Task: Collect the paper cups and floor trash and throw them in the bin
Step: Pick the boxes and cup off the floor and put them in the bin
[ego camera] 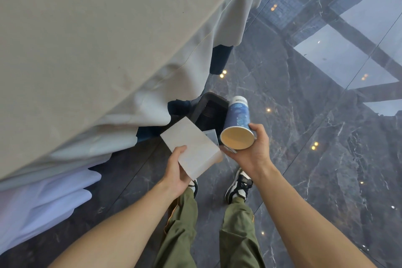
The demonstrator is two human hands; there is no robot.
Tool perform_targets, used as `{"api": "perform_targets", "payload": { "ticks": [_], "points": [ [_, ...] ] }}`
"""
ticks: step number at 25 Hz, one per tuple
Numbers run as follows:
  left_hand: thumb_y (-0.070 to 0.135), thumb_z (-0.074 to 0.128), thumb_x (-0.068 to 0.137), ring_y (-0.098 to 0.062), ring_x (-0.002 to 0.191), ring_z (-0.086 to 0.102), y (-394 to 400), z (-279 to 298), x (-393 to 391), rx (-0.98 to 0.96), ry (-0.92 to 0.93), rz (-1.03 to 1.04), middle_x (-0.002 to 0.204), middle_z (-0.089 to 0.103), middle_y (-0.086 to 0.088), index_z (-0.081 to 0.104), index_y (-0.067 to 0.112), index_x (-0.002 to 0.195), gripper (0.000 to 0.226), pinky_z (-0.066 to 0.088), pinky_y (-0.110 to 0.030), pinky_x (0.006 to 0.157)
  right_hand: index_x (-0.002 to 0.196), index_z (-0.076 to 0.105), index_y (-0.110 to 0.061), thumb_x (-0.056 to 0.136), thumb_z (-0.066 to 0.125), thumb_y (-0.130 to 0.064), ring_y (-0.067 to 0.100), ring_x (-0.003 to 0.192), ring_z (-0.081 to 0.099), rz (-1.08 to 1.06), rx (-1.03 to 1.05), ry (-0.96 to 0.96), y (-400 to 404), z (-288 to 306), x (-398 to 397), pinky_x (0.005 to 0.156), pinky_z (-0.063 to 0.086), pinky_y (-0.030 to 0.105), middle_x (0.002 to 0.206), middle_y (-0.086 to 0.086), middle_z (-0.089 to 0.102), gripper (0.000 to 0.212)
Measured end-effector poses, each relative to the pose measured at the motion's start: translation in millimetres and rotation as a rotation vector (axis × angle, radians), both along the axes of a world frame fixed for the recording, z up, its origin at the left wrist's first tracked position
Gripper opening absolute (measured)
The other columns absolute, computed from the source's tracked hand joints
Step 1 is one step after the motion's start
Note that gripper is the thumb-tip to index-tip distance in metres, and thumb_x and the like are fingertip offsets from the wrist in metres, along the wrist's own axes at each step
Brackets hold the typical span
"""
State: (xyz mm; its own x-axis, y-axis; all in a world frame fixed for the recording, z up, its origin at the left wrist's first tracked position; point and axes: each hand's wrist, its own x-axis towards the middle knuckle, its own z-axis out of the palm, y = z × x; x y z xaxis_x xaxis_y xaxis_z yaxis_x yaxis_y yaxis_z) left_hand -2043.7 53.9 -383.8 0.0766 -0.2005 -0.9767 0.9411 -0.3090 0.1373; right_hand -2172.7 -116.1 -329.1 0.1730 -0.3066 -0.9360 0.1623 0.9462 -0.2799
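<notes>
My right hand (pixel 252 152) grips a stack of blue-patterned paper cups (pixel 238 124) by the rim, the open mouth turned toward me. My left hand (pixel 177 172) holds a pale square box (pixel 191 150) by its near corner. Both are held just above a black rectangular bin (pixel 208 109) that stands on the floor at the edge of the draped table. A small light card or paper (pixel 211 135) shows between the box and the cups; whether it lies in the bin I cannot tell.
A table under a long beige cloth (pixel 91 50) fills the left and reaches the floor. Dark glossy marble floor (pixel 315 137) spreads to the right. My two shoes (pixel 238 183) stand just behind the bin.
</notes>
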Motion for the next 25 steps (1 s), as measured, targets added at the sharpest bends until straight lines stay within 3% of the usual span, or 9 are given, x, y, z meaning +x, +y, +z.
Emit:
{"api": "perform_targets", "payload": {
  "ticks": [3,7,9,11,14,17,20,23,25],
  "points": [
    [0.035,0.064,0.094,-0.032,0.101,0.071,16.8,11.7,8.8,0.013,-0.057,-0.026,0.102,0.081,-0.010,0.068,0.015,0.120,0.034,0.053,-0.044,0.087,0.125,0.058,-0.012,0.085,0.068,-0.036,0.028,0.107,0.066,0.168,-0.030,0.197,-2.1,-16.9,0.7,0.091,0.055,0.045,0.121,0.019,0.067,0.048],
    [0.032,0.059,0.096,-0.029,0.090,0.071,39.3,27.4,26.0,0.034,-0.088,-0.002,0.092,0.081,-0.008,0.069,0.015,0.112,0.025,0.053,-0.037,0.072,0.135,0.051,-0.011,0.087,0.075,-0.045,0.018,0.092,0.063,0.544,-0.119,0.446,9.2,-32.5,18.5,0.092,0.059,0.045,0.105,0.004,0.061,0.063],
    [0.031,0.058,0.096,-0.029,0.088,0.071,48.1,31.9,35.9,0.050,-0.128,0.019,0.093,0.081,-0.008,0.069,0.015,0.109,0.024,0.053,-0.037,0.070,0.139,0.048,-0.011,0.089,0.070,-0.053,0.020,0.093,0.061,0.600,-0.129,0.462,13.9,-36.8,30.0,0.096,0.055,0.051,0.107,0.002,0.060,0.069],
    [0.032,0.060,0.094,-0.028,0.089,0.071,56.4,32.7,42.6,0.062,-0.169,0.055,0.101,0.079,-0.009,0.069,0.015,0.110,0.025,0.052,-0.037,0.073,0.141,0.043,-0.010,0.093,0.061,-0.060,0.027,0.107,0.058,0.637,-0.070,0.455,20.5,-39.0,37.3,0.100,0.050,0.054,0.120,0.006,0.057,0.071],
    [0.033,0.061,0.092,-0.030,0.094,0.071,57.0,34.7,43.3,0.056,-0.155,0.042,0.105,0.080,-0.010,0.069,0.015,0.114,0.030,0.053,-0.038,0.075,0.128,0.049,-0.012,0.093,0.060,-0.061,0.036,0.120,0.063,0.748,-0.001,0.385,34.4,-39.4,32.7,0.104,0.051,0.058,0.134,0.018,0.061,0.062],
    [0.033,0.058,0.095,-0.030,0.090,0.071,38.6,38.5,36.4,0.017,-0.115,-0.020,0.095,0.081,-0.010,0.068,0.013,0.114,0.030,0.052,-0.037,0.070,0.126,0.062,-0.010,0.091,0.066,-0.057,0.036,0.106,0.073,0.838,0.141,0.155,49.3,-23.9,22.3,0.096,0.058,0.055,0.122,0.016,0.071,0.058],
    [0.036,0.058,0.096,-0.029,0.092,0.071,13.1,37.9,27.5,-0.005,-0.061,-0.144,0.097,0.082,-0.010,0.068,0.012,0.117,0.033,0.051,-0.037,0.071,0.123,0.070,-0.007,0.097,0.065,-0.028,0.030,0.093,0.077,0.665,0.157,0.002,54.3,-18.0,7.9,0.091,0.062,0.048,0.107,0.015,0.078,0.034],
    [0.036,0.066,0.092,-0.033,0.104,0.072,-2.5,26.5,22.1,0.053,-0.049,-0.279,0.110,0.081,-0.013,0.066,0.012,0.123,0.040,0.053,-0.038,0.079,0.112,0.073,0.004,0.093,0.062,-0.015,0.022,0.066,0.072,0.621,0.010,0.247,50.3,-23.8,-4.3,0.080,0.064,0.047,0.080,0.011,0.078,0.029],
    [0.032,0.067,0.090,-0.036,0.108,0.070,-8.8,20.8,25.6,0.091,-0.090,-0.337,0.114,0.077,-0.015,0.063,0.012,0.127,0.043,0.053,-0.041,0.082,0.102,0.075,0.004,0.092,0.063,-0.020,0.024,0.069,0.070,0.678,-0.075,0.406,46.6,-31.0,-10.9,0.071,0.063,0.042,0.088,0.019,0.079,0.028]
  ]
}}
